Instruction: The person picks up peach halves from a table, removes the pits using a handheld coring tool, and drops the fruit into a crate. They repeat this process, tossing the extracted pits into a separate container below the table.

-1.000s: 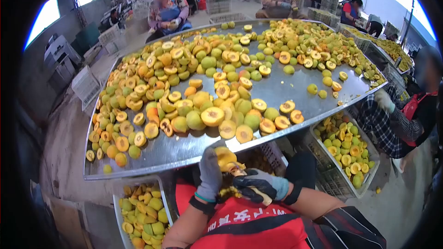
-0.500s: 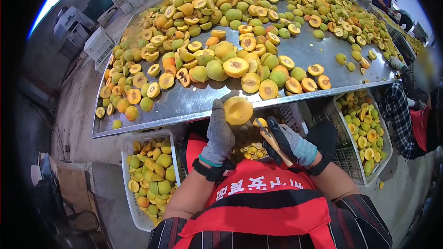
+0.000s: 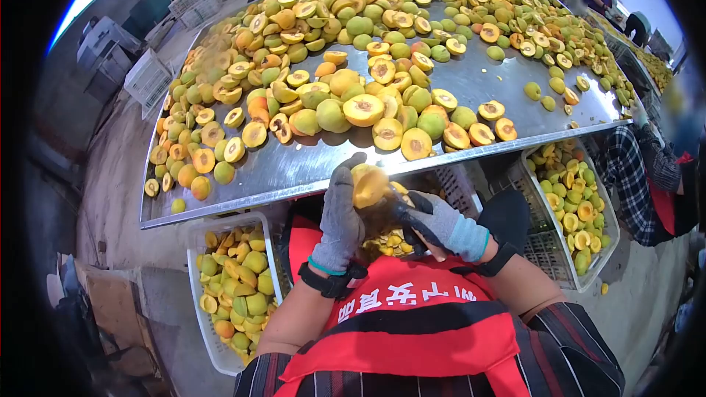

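My left hand, in a grey glove, is closed around a yellow peach half just in front of the table's near edge. The fruit is blurred by motion. Close on its right, my gloved right hand is wrapped round a pitting knife, mostly hidden by the fingers now; its wooden handle shows in the earlier view. A small yellow piece is at the knife's tip, beside the peach half. Below both hands lie yellow scraps, partly covered by my hands and red apron.
Halved peaches are heaped on the metal table. A white crate of halves stands at my left, another crate at my right. A co-worker in plaid sleeves sits on the right; other people are across the table.
The peach half and my right hand have come closer together, and the knife has turned so its handle is largely hidden. The whole view has shifted slightly.
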Available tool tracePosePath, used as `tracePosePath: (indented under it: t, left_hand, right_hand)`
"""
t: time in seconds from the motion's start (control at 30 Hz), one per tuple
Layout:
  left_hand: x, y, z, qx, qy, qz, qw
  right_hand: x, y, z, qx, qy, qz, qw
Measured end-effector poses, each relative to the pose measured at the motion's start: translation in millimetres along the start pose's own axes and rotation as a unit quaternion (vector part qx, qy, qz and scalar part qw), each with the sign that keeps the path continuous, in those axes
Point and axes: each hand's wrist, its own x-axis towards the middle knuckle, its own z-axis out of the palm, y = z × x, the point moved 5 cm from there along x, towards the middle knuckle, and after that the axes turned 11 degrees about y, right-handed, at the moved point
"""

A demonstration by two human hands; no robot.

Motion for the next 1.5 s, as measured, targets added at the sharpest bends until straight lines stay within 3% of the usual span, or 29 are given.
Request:
tracePosePath:
  t: [0.1,0.17,0.2,0.23,0.27,0.3,0.33,0.37,0.43,0.47,0.53,0.63,0.67,0.73,0.8,0.87,0.9,0.93,0.97,1.03,1.17,1.23,1.27,1.3,1.33,1.37,1.4,1.43,1.5]
  left_hand:
    - [0,-6,-2,-0.004,-0.009,-0.008,1.0]
    - [0,-3,-2,0.19,-0.046,0.1,0.976]
    - [-3,2,0,0.247,-0.038,0.145,0.957]
    - [0,-8,-6,0.216,-0.036,0.118,0.969]
    - [3,-17,-12,0.173,-0.018,0.087,0.981]
    - [-4,-7,1,0.097,-0.015,0.021,0.995]
    - [-5,-2,4,0.095,-0.018,0.007,0.995]
    - [-5,-2,5,0.083,-0.008,-0.017,0.996]
    - [1,-4,1,0.098,-0.019,0.045,0.994]
    - [1,-3,-1,0.096,-0.024,0.049,0.994]
    - [-2,9,-5,0.252,-0.025,0.156,0.955]
    - [-13,20,-21,0.239,-0.011,0.109,0.965]
    - [-17,22,-39,0.221,0.001,0.069,0.973]
    - [-34,52,-60,0.271,0.014,0.035,0.962]
    - [-50,77,-99,0.362,0.056,0.079,0.927]
    - [-71,106,-150,0.583,0.039,0.051,0.81]
    - [-86,117,-179,0.67,0.095,0.105,0.729]
    - [-98,126,-204,0.748,0.093,0.052,0.655]
    - [-112,142,-193,0.831,0.136,-0.063,0.536]
    - [-116,146,-251,0.84,0.149,-0.003,0.522]
    - [-78,107,-301,0.771,0.221,0.11,0.588]
    - [-64,70,-343,0.835,0.234,0.062,0.494]
    - [-59,65,-335,0.833,0.204,-0.009,0.514]
    - [-57,65,-322,0.825,0.179,-0.087,0.529]
    - [-53,67,-322,0.803,0.194,-0.027,0.563]
    - [-49,60,-348,0.729,0.195,-0.003,0.656]
    - [-54,61,-351,0.767,0.19,0.037,0.612]
    - [-59,75,-326,0.779,0.197,-0.085,0.589]
    - [-73,76,-347,0.789,0.2,-0.119,0.569]
  right_hand:
    - [1,-8,3,-0.055,0.004,-0.101,0.993]
    - [8,-9,3,-0.233,0.09,-0.174,0.953]
    - [2,-14,7,-0.154,0.064,-0.147,0.975]
    - [-8,-18,11,-0.021,-0.021,0.012,1.0]
    - [-2,-22,15,-0.077,-0.081,-0.263,0.958]
    - [-7,-21,14,-0.096,-0.084,-0.523,0.843]
    - [3,-1,22,0.002,-0.194,-0.32,0.927]
    - [6,14,28,0.112,-0.226,-0.09,0.964]
    - [6,16,21,0.144,-0.222,-0.016,0.964]
    - [7,16,19,0.141,-0.219,-0.021,0.965]
    - [13,20,7,-0.041,-0.067,-0.116,0.99]
    - [10,33,0,-0.049,-0.017,-0.103,0.993]
    - [1,30,-1,0.003,-0.038,-0.044,0.998]
    - [0,38,-5,0.04,-0.041,-0.037,0.998]
    - [1,56,-7,0.121,-0.072,0.027,0.99]
    - [-1,56,-11,0.117,-0.072,0.056,0.989]
    - [-2,58,-13,0.113,-0.07,0.083,0.988]
    - [-2,59,-15,0.142,-0.078,0.113,0.98]
    - [-1,63,-12,0.141,-0.084,0.115,0.98]
    - [4,48,-17,-0.074,0.034,-0.177,0.981]
    - [5,37,-7,-0.083,0.011,-0.013,0.996]
    - [16,67,-8,-0.054,-0.013,0.028,0.998]
    - [15,60,-13,-0.06,0.032,-0.042,0.997]
    - [7,50,-13,-0.009,0.044,-0.015,0.999]
    - [-2,40,-13,0.043,0.058,0.01,0.997]
    - [-1,47,-15,0.12,0.055,0.027,0.991]
    - [-2,53,-18,0.198,0.052,0.045,0.978]
    - [-4,58,-21,0.273,0.05,0.063,0.959]
    - [-5,52,-18,0.133,0.066,0.003,0.989]
